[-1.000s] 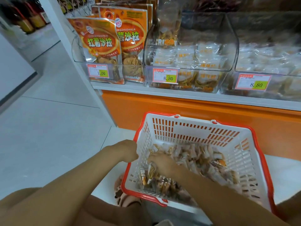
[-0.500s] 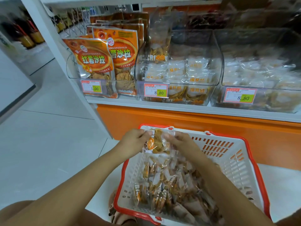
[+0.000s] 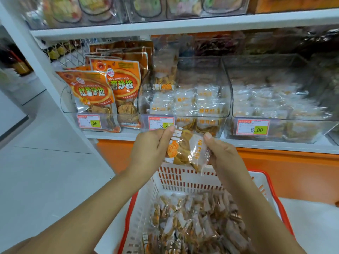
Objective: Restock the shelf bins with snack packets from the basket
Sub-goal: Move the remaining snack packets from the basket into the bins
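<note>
One clear snack packet [image 3: 185, 149], with orange-brown crisps showing inside, is held up between two bare hands. The left hand [image 3: 148, 149] pinches its upper left edge with thumb and curled fingers. The right hand [image 3: 222, 154] pinches its right edge, thumb pointing up. Below the hands, toward the person, sits a white basket [image 3: 183, 180] with a red rim, its floor covered with more packets [image 3: 192, 226] of the same kind. Just beyond the hands, on the shelf [image 3: 275, 143], stands a clear bin [image 3: 226, 92] partly filled with similar packets. Its red-bordered price tag [image 3: 157, 122] is partly hidden behind the left thumb. Beyond and left of the left hand, orange bags [image 3: 91, 94] stand upright in another bin [image 3: 67, 107]. Beyond and right of the right hand, a third clear bin [image 3: 293, 123] holds pale packets.
</note>
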Available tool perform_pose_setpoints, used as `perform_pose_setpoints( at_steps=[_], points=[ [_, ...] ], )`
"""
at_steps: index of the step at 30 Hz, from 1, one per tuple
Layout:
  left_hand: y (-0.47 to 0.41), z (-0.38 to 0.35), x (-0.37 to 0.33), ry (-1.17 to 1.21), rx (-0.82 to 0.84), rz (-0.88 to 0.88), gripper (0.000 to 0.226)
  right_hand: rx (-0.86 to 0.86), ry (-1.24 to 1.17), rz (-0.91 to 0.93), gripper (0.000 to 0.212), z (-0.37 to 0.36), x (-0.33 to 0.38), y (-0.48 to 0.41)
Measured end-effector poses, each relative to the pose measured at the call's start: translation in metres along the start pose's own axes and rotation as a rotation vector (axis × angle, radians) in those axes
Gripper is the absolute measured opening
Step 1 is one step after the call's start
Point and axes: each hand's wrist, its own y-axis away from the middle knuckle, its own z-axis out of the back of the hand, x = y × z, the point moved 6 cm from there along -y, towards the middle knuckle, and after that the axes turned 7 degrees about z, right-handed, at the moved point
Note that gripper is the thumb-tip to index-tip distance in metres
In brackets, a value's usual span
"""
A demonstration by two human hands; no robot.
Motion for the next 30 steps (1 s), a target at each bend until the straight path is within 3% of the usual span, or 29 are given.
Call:
perform_pose_setpoints(
  at_steps=[3,5,8,12,16,20,25,30],
  points=[
    [-0.022,0.015,-0.007,-0.091,0.073,-0.098,0.056,0.144,0.123,0.068,0.015,0.001,0.034,-0.012],
    [-0.035,0.022,-0.015,-0.121,0.114,-0.168,0.054,0.274,0.205,0.082,0.029,-0.006,0.050,-0.025],
    [-0.051,0.027,-0.020,-0.140,0.100,-0.210,0.056,0.452,0.445,0.177,0.031,-0.025,0.069,-0.044],
    [-0.067,0.043,-0.010,-0.055,-0.048,-0.079,0.056,0.483,0.564,0.126,0.030,-0.029,0.086,-0.077],
    [-0.081,0.063,0.019,-0.145,-0.186,0.120,0.040,0.334,0.553,0.067,0.030,-0.020,0.095,-0.117],
    [-0.087,0.055,0.052,-0.296,-0.048,0.287,0.026,0.100,0.413,0.047,0.045,-0.022,0.085,-0.169],
    [-0.088,0.045,0.057,-0.328,0.004,0.311,0.023,-0.155,0.288,0.049,0.027,-0.045,0.066,-0.214],
    [-0.086,0.047,0.054,-0.310,0.017,0.300,0.018,-0.248,0.332,0.041,0.032,-0.054,0.053,-0.229]
  ],
)
